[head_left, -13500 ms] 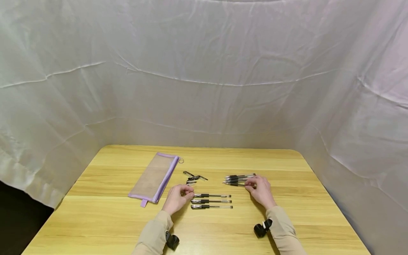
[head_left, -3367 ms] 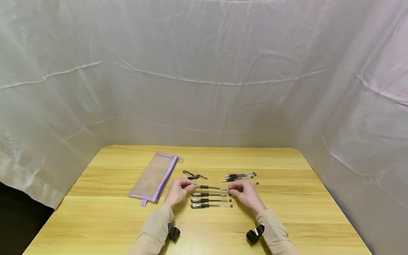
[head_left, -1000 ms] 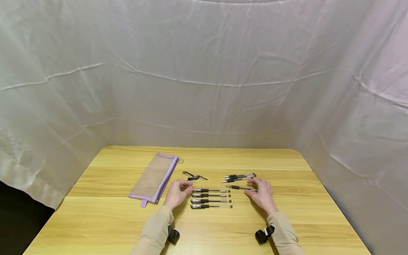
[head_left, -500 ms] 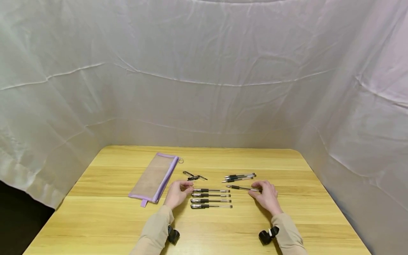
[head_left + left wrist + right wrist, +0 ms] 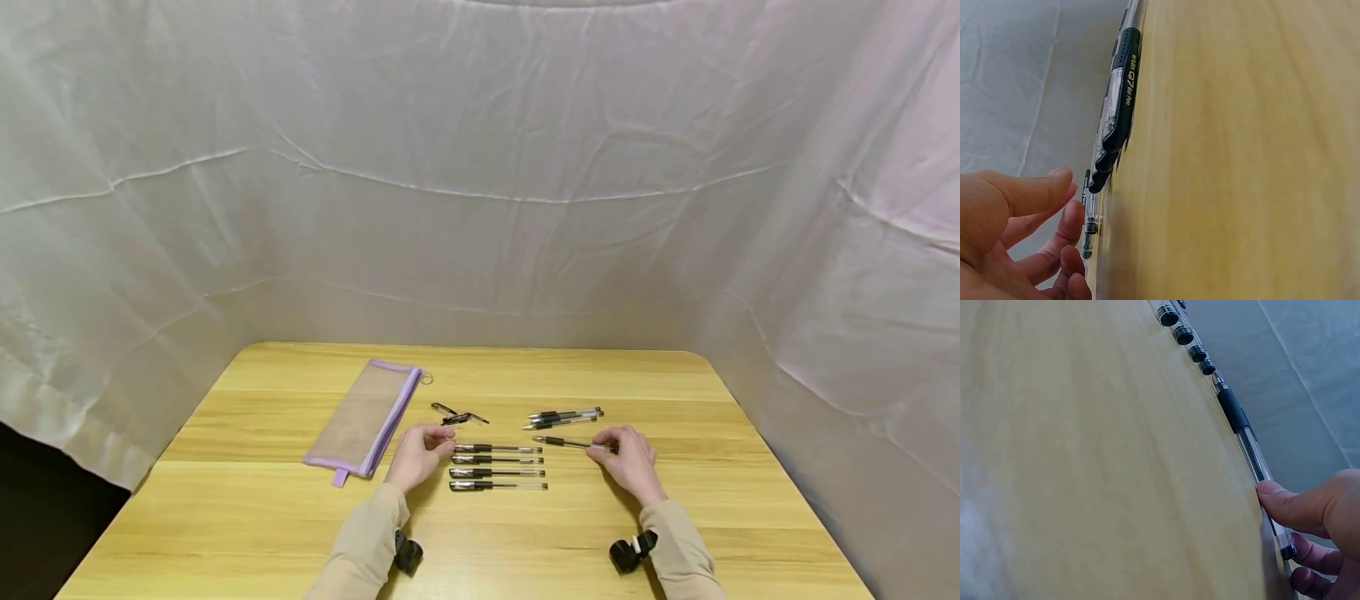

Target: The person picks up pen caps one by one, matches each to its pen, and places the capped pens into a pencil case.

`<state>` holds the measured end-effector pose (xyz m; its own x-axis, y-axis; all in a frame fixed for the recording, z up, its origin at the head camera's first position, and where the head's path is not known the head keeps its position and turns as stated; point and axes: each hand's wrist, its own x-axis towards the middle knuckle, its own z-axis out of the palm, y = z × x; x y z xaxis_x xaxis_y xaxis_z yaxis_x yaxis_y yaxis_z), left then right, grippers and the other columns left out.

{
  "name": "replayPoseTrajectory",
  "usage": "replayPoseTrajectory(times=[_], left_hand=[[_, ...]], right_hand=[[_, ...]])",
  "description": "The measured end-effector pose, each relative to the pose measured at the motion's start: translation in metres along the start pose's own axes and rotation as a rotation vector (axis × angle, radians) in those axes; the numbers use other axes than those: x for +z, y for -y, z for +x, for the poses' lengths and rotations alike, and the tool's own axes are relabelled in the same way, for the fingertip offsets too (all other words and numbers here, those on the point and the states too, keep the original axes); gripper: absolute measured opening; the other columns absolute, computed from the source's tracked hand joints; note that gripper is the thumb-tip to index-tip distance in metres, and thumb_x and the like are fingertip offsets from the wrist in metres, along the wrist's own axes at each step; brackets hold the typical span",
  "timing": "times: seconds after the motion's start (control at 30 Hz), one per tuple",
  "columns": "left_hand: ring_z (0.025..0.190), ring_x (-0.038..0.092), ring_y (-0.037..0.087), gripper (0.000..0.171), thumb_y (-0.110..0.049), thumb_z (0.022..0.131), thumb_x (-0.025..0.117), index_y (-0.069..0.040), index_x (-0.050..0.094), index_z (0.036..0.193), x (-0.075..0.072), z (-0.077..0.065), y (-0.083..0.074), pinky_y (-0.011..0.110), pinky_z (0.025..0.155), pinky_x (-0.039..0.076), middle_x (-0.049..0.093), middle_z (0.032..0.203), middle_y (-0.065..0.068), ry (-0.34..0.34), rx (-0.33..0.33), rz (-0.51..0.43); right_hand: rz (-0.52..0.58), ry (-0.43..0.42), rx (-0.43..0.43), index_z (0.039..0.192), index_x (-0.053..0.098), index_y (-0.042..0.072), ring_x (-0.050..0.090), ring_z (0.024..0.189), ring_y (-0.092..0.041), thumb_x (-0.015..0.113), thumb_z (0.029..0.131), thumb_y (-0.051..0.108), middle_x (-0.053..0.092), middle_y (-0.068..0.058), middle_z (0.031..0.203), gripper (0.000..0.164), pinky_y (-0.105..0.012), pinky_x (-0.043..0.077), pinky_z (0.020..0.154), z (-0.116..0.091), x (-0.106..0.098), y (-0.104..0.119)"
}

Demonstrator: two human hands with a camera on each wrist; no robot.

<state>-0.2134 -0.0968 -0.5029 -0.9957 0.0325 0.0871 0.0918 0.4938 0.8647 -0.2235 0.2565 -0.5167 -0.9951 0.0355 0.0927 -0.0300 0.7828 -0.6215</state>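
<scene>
A row of several capped black gel pens (image 5: 498, 472) lies in the middle of the table, caps to the left. My left hand (image 5: 417, 458) rests by the cap end of the farthest one; in the left wrist view its fingers (image 5: 1071, 219) are loosely bent with nothing visible between them. To the right, my right hand (image 5: 628, 460) pinches the clear rear end of an uncapped gel pen (image 5: 558, 441), its tip pointing left. In the right wrist view, the thumb (image 5: 1279, 499) presses the side of that pen's barrel. Several loose pen caps (image 5: 454, 417) lie beyond my left hand.
More uncapped gel pens (image 5: 561, 418) lie bunched behind the one in my right hand. A mesh zip pouch (image 5: 363, 417) with purple edging lies flat on the left. Pale curtains (image 5: 480, 250) close in the wooden table (image 5: 480, 550) at the back and sides.
Since the oldest frame, the row of capped pens has grown by one. My right hand has left that row for an uncapped pen and slid rightward to its end. My left hand hardly moved lately.
</scene>
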Motion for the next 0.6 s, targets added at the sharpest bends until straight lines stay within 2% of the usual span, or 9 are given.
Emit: replayPoseTrajectory(times=[0.23, 0.47, 0.6], left_hand=[[0.078, 0.061, 0.013, 0.013, -0.004, 0.087, 0.075, -0.002, 0.077, 0.1, -0.0002, 0.0002, -0.0003, 0.028, 0.074, 0.049, 0.072, 0.088, 0.008, -0.001, -0.003, -0.001], [0.078, 0.061, 0.012, 0.013, -0.003, 0.087, 0.075, -0.002, 0.077, 0.099, -0.0004, 0.0004, 0.0004, 0.027, 0.073, 0.049, 0.073, 0.088, 0.008, 0.002, 0.003, 0.003], [0.076, 0.061, 0.011, 0.012, -0.003, 0.087, 0.074, -0.002, 0.077, 0.099, -0.0006, 0.0002, 0.0006, 0.025, 0.071, 0.048, 0.073, 0.087, 0.008, 0.001, 0.01, 0.005]], right_hand=[[-0.007, -0.019, -0.021, 0.091, 0.074, 0.009, 0.057, 0.101, -0.033, 0.077, 0.088, 0.016, 0.066, -0.013, 0.102, 0.008, -0.051, 0.029, 0.087, 0.0005, 0.0015, -0.0003], [0.001, -0.009, -0.043, 0.089, 0.074, 0.008, 0.056, 0.104, -0.035, 0.076, 0.088, 0.015, 0.068, -0.013, 0.101, 0.007, -0.057, 0.028, 0.094, 0.0004, 0.0018, -0.0005], [0.001, -0.019, -0.049, 0.089, 0.074, 0.009, 0.059, 0.099, -0.033, 0.076, 0.088, 0.015, 0.07, -0.01, 0.097, 0.007, -0.054, 0.03, 0.092, 0.0008, 0.0018, -0.0003]])
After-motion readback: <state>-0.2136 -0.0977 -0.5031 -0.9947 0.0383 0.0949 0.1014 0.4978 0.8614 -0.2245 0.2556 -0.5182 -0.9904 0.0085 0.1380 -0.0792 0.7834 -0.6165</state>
